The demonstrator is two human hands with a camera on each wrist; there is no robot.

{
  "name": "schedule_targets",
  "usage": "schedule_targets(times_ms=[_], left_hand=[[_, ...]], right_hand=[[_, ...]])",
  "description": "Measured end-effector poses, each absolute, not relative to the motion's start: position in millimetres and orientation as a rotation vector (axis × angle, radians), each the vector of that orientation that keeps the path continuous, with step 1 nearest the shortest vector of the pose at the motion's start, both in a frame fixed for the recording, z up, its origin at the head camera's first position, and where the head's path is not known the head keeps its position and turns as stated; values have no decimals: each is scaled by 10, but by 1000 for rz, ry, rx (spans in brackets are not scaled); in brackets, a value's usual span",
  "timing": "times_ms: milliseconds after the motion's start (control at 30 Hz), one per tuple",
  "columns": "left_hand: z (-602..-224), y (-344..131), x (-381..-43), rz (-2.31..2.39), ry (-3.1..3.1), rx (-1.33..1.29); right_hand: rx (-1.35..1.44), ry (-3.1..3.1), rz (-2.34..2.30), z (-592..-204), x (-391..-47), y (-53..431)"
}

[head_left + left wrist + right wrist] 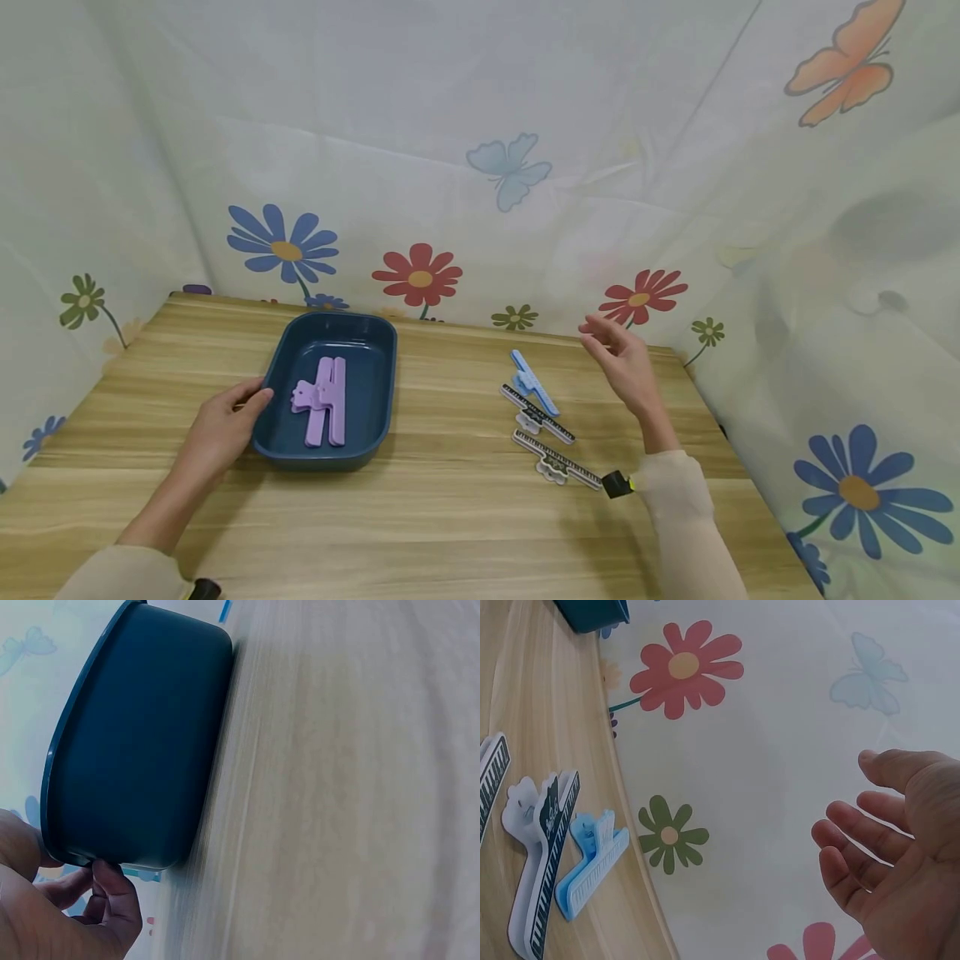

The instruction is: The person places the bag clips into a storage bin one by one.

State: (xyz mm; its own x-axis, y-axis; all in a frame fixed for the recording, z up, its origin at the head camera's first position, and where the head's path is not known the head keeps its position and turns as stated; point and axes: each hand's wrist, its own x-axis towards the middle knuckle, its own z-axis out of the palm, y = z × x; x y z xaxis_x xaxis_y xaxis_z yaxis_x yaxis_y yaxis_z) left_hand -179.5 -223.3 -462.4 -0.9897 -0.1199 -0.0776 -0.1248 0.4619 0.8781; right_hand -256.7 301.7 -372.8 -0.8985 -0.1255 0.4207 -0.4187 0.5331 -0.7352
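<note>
At its left edge, a dark blue rectangular basin (381,392) is gripped by my left hand (227,421), thumb on the rim and fingers curled beneath it. The left wrist view shows those fingers (118,904) bent against the outer end of the basin (142,735). Inside lie two purple bag clips (337,404), side by side and overlapping. My right hand (624,362) is raised over the back right of the table, fingers loosely bent and holding nothing. Nearest to it is a light blue clip (536,383); in the right wrist view the palm (922,877) faces sideways, fingers apart.
Two black-and-white clips with piano-key patterns lie on the wooden table (450,517): one clip (551,425) just in front of the blue one, another clip (558,462) closer to me. A white curtain (375,108) printed with flowers and butterflies rises behind the table and at both sides.
</note>
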Motion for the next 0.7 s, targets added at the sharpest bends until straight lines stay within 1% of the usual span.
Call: schedule_targets(times_ms=[300, 700], left_hand=[[-4623, -2232, -1789, 1615, 2695, -217], [-4626, -2234, -1779, 1602, 2686, -213]], right_hand=[[473, -2474, 1312, -3731, -2586, 3038], [502, -2523, 1283, -3803, -2705, 3019]])
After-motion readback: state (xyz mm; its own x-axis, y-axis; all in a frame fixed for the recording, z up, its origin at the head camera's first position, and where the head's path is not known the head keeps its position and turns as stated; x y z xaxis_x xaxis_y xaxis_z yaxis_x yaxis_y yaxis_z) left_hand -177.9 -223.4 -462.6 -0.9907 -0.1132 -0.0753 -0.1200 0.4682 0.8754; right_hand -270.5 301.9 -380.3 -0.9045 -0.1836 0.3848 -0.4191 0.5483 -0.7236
